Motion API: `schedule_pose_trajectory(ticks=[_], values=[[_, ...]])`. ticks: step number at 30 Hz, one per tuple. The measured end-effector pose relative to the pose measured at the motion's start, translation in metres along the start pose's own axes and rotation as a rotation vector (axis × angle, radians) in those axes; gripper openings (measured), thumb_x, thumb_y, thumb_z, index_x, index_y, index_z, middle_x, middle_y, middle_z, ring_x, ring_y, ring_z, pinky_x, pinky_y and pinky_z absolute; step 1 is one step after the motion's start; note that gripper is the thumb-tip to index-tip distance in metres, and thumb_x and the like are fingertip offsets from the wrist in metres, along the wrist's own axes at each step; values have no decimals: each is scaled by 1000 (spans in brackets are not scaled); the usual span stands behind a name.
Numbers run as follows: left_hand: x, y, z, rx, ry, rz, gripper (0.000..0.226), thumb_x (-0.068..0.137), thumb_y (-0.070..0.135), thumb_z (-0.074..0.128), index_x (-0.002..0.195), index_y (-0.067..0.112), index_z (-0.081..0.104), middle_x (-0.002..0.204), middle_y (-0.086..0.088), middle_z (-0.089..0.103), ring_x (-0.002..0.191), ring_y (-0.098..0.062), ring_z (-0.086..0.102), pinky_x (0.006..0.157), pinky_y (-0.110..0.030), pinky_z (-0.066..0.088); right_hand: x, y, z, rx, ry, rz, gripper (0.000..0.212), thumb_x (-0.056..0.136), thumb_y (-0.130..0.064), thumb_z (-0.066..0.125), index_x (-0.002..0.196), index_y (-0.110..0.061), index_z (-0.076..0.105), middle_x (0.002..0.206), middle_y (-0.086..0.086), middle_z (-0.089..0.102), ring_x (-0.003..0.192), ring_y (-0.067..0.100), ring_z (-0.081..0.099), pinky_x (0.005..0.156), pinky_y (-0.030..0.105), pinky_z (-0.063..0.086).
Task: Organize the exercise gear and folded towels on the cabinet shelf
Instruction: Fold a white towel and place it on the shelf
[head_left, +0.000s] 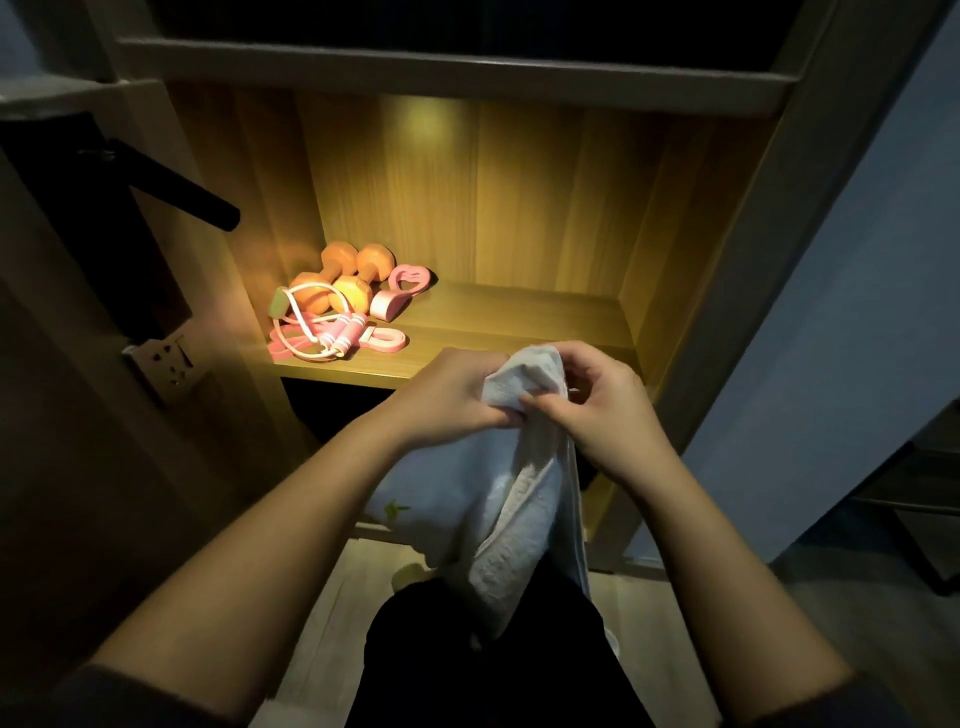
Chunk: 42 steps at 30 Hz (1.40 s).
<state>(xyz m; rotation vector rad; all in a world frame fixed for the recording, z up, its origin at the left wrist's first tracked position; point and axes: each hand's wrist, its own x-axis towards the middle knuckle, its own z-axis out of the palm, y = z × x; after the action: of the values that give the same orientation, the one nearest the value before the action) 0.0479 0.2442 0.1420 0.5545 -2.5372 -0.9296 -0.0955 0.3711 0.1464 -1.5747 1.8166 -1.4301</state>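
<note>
A white towel (524, 499) hangs down in front of the lit cabinet shelf (519, 322), its upper end bunched between my hands. My left hand (457, 395) grips the bunched top from the left, and my right hand (597, 405) pinches the same part from the right. On the shelf's left end lie two orange dumbbells (343, 278), a pink heart-shaped grip trainer (402, 291), a pink and white jump rope (332, 338) and a pink resistance band (384, 338).
The shelf's right half is bare wood. A black door handle (182, 192) sticks out at the left, with a wall socket (166, 358) below it. Another white cloth lies low behind the towel. My dark-clothed leg (493, 665) fills the bottom centre.
</note>
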Motion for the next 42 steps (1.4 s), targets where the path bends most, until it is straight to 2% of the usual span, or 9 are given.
schedule_pose_trajectory(ticks=[5,9,12,14,21,28,35,38,42], values=[[29,1,-19,62,208,34,28,75,35,79,93,26,60,85,13,64,80,0,59,68,-28,45,44,-11,-9,-18,172,-10,17,89,-15,69,106,-12,72,96,-1,72,90,11,65,79,37,57],[22,-19,-43,120,140,-96,65,68,48,79,126,36,51,117,15,63,106,-5,59,86,-30,49,88,-28,-25,54,272,-72,13,93,-14,63,95,-24,71,90,-9,69,83,3,63,74,29,56],[16,-33,-62,203,202,-255,35,63,45,70,93,27,65,90,2,69,90,-21,66,73,-32,50,123,-42,-41,59,300,-98,12,96,-20,60,99,-28,68,94,-10,68,88,4,63,74,24,56],[24,-25,-81,261,313,-294,16,68,39,69,73,27,61,74,-1,64,79,-26,63,65,-34,46,142,-50,-53,52,320,-104,12,97,-23,61,107,-23,68,100,-5,68,92,7,61,73,23,54],[46,32,-149,714,433,-238,15,91,31,63,79,29,54,72,8,55,62,-10,50,49,-21,28,150,-64,-91,112,371,-121,9,98,-26,58,106,-25,61,98,-11,62,92,7,57,69,21,48],[44,74,-175,900,465,-181,11,92,35,61,85,29,56,69,9,50,60,-9,49,50,-21,34,131,-80,-108,143,379,-212,6,99,-28,55,96,-32,53,96,-13,59,85,0,56,65,16,44],[-1,137,-195,797,190,-164,10,86,32,69,80,29,62,75,4,64,68,-14,62,56,-32,49,86,-109,-119,339,312,-278,12,92,-37,56,100,-28,57,93,-7,63,79,-1,63,65,16,49],[-30,144,-182,709,-44,-172,8,86,34,71,84,27,67,79,4,68,74,-14,66,70,-39,56,47,-99,-116,481,181,-178,20,90,-35,60,106,-23,63,96,-4,71,87,10,69,68,23,54],[-62,118,-133,445,-349,-202,16,83,31,77,91,20,68,84,4,73,77,-10,70,70,-31,57,-12,-47,-88,684,10,104,29,87,-28,62,111,-12,66,104,9,73,94,23,70,75,34,59]])
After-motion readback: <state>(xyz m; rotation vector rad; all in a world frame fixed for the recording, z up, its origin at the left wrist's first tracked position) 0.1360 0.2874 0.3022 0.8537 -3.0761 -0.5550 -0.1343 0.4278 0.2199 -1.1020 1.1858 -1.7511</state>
